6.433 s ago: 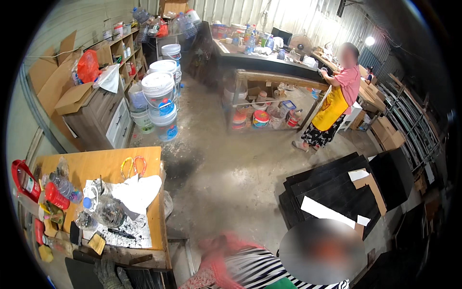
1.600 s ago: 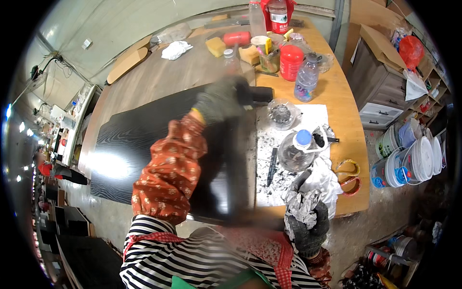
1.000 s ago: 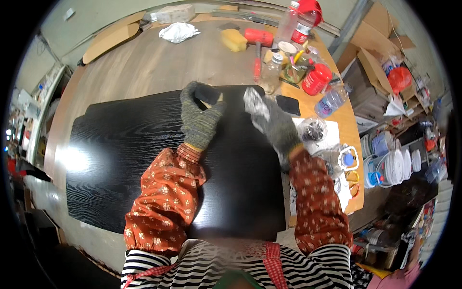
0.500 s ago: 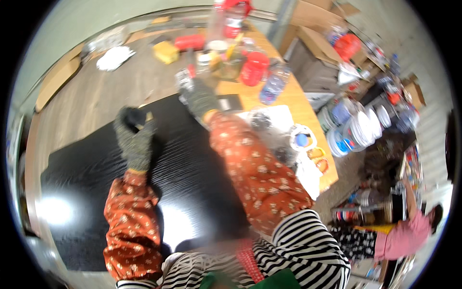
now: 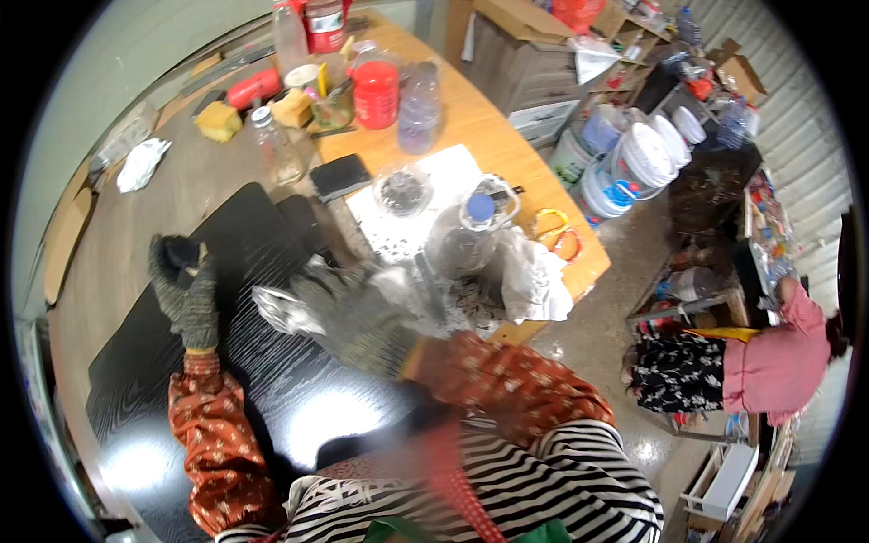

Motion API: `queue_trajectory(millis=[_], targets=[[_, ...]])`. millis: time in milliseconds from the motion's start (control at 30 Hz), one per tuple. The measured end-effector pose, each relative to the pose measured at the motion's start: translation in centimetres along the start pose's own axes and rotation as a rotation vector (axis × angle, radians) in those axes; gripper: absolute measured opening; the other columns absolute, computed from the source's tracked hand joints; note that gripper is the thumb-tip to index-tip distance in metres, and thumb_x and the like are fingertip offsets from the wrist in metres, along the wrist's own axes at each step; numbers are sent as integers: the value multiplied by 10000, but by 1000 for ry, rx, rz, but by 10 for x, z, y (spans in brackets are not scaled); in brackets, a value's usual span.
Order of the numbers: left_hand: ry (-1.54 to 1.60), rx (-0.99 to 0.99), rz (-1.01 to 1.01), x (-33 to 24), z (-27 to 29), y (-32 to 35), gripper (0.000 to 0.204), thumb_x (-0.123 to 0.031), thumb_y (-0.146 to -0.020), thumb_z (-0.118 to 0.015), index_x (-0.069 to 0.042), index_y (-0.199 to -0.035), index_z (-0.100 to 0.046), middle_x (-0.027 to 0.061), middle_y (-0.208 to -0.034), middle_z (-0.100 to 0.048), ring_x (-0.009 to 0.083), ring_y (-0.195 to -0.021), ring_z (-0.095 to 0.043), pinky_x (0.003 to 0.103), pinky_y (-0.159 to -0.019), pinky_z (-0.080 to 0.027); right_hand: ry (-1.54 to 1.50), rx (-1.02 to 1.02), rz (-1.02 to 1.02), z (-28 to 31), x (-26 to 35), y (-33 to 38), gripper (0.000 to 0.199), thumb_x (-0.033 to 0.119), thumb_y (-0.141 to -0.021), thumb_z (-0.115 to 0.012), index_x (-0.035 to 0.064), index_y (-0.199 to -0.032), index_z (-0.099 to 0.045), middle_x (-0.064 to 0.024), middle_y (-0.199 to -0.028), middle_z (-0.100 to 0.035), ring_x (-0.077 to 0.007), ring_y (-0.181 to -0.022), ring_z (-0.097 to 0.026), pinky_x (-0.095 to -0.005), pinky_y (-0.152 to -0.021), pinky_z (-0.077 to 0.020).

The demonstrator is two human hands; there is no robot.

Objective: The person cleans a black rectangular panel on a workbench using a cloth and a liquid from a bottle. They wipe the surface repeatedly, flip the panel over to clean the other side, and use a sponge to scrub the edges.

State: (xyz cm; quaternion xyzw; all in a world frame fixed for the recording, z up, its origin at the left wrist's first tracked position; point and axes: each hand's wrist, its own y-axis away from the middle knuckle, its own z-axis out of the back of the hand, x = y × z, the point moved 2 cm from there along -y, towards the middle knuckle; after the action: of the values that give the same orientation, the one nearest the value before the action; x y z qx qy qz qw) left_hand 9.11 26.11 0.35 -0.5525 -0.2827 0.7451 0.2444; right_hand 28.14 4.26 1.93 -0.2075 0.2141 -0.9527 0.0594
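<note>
My left hand [image 5: 186, 288], in a grey knitted glove, rests on the glossy black wood-grain board [image 5: 272, 398] with its fingers curled. The fingertips are dark, and whether anything is in them is unclear. My right hand [image 5: 353, 319], also gloved and blurred by motion, is over the board's right edge. It grips a crumpled silvery-grey wad [image 5: 282, 309] that sticks out to its left. Both sleeves are orange with a pattern.
A white sheet with dark powder [image 5: 425, 204], a blue-capped plastic jar [image 5: 466, 237], a white bag [image 5: 534, 276] and scissors [image 5: 552, 226] lie right of the board. A red canister [image 5: 376, 92], bottles and yellow sponges stand further back. Buckets [image 5: 634, 154] and a crouching person [image 5: 778, 362] are on the floor.
My right hand has come back from the far items to the board's right edge, now holding the silvery wad. The left hand stays on the board. The view has swung right.
</note>
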Motion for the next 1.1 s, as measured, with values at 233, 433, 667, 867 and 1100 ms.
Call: queue_trajectory(millis=[233,433,667,867,1100], targets=[[45,532,-157,-139,-76,23,755,-188,-740,-848,23,-1361,-475,172,-1242,-578,279,-1158,-575,365,-1004,-476,-284,-113,7,8,-2,78,768,196,-781,-700,18,-1451,-368,-246,-1398,-454,-385,-1241,-501,-494,-1001,-447],[-165,1264,-229,-186,-157,52,880,-286,-661,-844,-10,-1394,-442,216,-1269,-588,351,-1151,-597,399,-960,-499,-230,-155,141,18,-9,112,604,228,-798,-722,8,-1323,-519,-225,-1324,-524,-366,-1168,-561,-486,-906,-508],[-329,1325,-585,-180,-186,55,745,-336,-771,-779,-21,-1376,-480,201,-1185,-642,349,-1068,-640,411,-905,-534,-857,60,-431,-11,-36,154,580,344,-844,-720,-8,-1270,-543,-223,-1211,-617,-377,-1044,-646,-454,-900,-519],[59,541,307,-96,-176,-56,612,-156,-790,-807,21,-1304,-526,144,-1221,-603,237,-1084,-606,343,-909,-498,-835,29,-400,-18,-50,169,630,341,-836,-708,-19,-1314,-513,-222,-1309,-556,-374,-1151,-587,-447,-964,-488],[-238,243,178,-9,-236,-87,812,-376,-663,-873,18,-1291,-540,197,-1153,-622,311,-1029,-617,411,-884,-489,-831,-78,-505,67,-57,132,633,382,-854,-681,19,-1345,-511,-203,-1247,-592,-322,-1143,-592,-404,-979,-474]])
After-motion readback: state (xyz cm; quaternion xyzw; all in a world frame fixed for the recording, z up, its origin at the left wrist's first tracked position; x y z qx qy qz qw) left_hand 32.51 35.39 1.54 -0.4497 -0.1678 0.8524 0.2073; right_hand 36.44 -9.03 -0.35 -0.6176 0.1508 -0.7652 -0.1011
